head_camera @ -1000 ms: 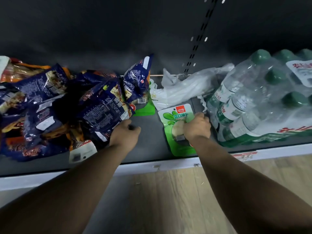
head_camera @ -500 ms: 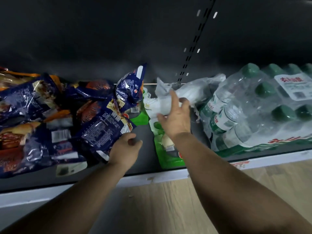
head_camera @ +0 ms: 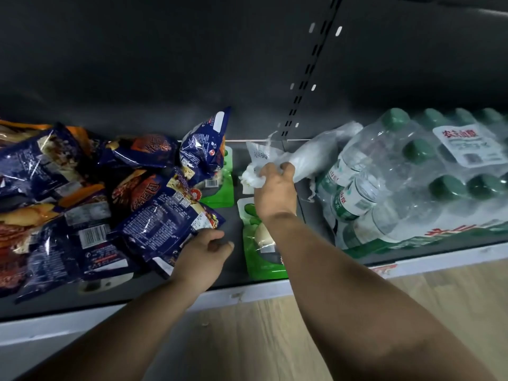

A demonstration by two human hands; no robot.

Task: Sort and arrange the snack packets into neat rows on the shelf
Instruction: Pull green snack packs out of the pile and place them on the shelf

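A jumbled heap of dark blue and orange snack packets covers the left half of the dark shelf. One blue packet lies at the heap's right edge, and my left hand sits against its lower corner with fingers loosely curled, holding nothing that I can see. A green packet lies flat near the shelf's front, partly under my right forearm. A second green packet lies behind the heap. My right hand grips a crumpled white plastic bag farther back.
A shrink-wrapped pack of green-capped water bottles fills the shelf's right side, touching the plastic bag. A blue packet stands upright at the back. The shelf's pale front lip runs below, with wooden floor under it.
My right hand left the green packet, reached back and closed on the white plastic bag. My left hand stayed at the blue packet's corner.
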